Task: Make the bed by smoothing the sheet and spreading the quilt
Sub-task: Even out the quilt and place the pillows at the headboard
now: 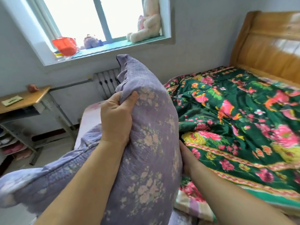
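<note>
Left hand (116, 116) grips a bunched fold of the lilac quilt (146, 135), lifted at frame centre; right hand (184, 153) sits behind the quilt's 3 o'clock edge, its grip hidden. Green floral sheet (235, 114) lies rumpled toward 3 o'clock. Quilt looks soft, padded, floppy, likely moderately heavy; best taken by corners or hem.

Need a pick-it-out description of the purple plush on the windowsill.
Start at the window above the radiator. On its sill, the purple plush toy lies between an orange-red bag and a tall cream plush rabbit. It is the small, low, lilac one.
</note>
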`<state>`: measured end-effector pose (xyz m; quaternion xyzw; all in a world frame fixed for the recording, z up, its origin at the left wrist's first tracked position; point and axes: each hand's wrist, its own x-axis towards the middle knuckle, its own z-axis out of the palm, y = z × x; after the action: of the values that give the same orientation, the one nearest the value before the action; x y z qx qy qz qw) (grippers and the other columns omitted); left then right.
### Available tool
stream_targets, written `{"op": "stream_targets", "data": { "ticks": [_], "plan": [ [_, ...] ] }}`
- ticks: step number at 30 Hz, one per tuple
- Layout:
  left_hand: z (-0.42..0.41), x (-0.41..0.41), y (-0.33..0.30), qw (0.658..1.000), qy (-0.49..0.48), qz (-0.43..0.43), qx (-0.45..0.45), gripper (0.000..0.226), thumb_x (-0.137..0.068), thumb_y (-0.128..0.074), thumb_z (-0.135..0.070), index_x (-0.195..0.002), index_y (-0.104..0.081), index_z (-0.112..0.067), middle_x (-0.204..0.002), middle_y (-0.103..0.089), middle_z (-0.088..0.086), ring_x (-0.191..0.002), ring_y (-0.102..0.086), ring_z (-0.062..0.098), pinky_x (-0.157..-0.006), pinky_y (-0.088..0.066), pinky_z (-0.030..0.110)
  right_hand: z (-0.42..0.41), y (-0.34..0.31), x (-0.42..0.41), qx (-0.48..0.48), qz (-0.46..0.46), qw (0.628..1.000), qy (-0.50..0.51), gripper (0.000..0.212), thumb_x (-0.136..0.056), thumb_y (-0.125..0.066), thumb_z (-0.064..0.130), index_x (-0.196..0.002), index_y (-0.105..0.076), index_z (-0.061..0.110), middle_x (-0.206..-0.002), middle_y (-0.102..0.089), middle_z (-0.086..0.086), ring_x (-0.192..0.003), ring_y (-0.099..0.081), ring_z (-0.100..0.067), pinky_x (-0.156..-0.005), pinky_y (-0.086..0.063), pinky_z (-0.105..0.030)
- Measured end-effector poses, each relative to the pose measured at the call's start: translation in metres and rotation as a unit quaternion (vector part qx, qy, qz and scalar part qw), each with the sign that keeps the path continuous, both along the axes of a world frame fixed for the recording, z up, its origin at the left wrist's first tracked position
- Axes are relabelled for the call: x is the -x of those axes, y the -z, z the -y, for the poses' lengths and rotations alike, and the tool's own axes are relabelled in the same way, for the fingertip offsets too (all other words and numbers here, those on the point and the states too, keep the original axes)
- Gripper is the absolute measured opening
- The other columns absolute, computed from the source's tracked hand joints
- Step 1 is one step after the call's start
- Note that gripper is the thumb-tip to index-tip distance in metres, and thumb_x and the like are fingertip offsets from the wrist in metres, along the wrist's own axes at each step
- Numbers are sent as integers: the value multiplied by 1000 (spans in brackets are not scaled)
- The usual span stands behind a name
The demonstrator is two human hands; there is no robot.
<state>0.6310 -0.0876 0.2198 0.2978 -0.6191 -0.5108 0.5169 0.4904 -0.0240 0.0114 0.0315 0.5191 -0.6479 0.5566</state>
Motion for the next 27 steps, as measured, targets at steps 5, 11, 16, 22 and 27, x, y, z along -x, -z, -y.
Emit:
{"op": "stream_targets", "data": {
  "ticks": [5,11,16,22,27],
  "plan": [
    [-12,107,4,997,75,0,8,32,-79,-67,-20,-81,-60,11,-76,-50,9,-72,-42,20,-65,-36,36,-38,3,87,2,-58,983,172,24,-87,-61,29,-91,-70,8,-86,-70,-14,-86,-63,-36,-85,-51,-53],
    [-15,250,6,991,110,49,63,14,-81,-62,-23,-67,-63,-21,-71,-54,3,-72,-46,15,-68,-41,35,-81,-24,217,-15,-135,928,347,31,-85,-61,33,-107,-65,11,-104,-66,-15,-97,-61,-31,-84,-48,-47],
    [-3,338,19,977,116,153,92,33,-90,-55,-22,-121,-60,-12,-104,-63,-2,-97,-57,12,-92,-43,27,-101,-13,332,-37,-193,898,393,48,-64,-55,42,-101,-64,12,-103,-65,-13,-98,-61,-29,-88,-48,-43],
    [21,348,77,954,117,272,45,50,-81,-60,-27,-128,-57,-8,-128,-58,16,-120,-54,28,-106,-41,42,-91,7,378,-36,-166,928,332,56,-91,-58,19,-143,-38,24,-131,-46,5,-124,-43,-16,-99,-37,-33],
    [44,296,134,919,71,388,-10,27,-84,-62,-24,-108,-65,-13,-101,-63,10,-101,-59,21,-89,-44,30,-49,19,336,-72,-169,961,207,55,-95,-53,14,-147,-35,14,-152,-36,-6,-138,-36,-22,-103,-30,-35]
  ]
}}
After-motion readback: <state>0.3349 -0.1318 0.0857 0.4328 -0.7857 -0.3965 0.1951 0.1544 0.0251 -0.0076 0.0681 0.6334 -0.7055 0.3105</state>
